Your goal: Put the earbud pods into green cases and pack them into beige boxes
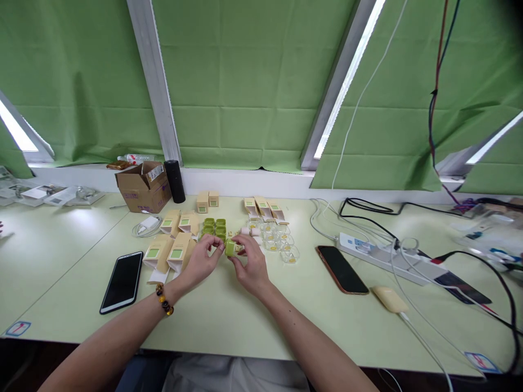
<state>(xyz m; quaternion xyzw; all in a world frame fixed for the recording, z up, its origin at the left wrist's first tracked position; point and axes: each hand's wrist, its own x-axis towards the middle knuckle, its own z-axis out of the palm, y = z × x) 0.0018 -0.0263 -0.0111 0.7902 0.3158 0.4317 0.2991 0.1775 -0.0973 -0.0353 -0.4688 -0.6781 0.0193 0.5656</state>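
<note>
Over the middle of the desk, my right hand (252, 265) grips a small green square box (230, 248) between thumb and fingers. Just left of it, my left hand (205, 257) has its thumb and forefinger pinched together close to the box; whatever they hold is too small to make out. Behind the left hand stand several green square cases (209, 222) in two rows. To the right of my right hand are several clear plastic cups (283, 238) with yellow marks. Small pale pink pieces (250, 231) lie between the cases and the cups.
Open cardboard packets (158, 251) with green labels lie left; more packets (265, 209) and two closed boxes (202, 202) sit behind. Phones (121, 282) flank my arms. A brown carton (143, 188), black bottle (175, 181), power strip (379, 258) and cables surround the work area.
</note>
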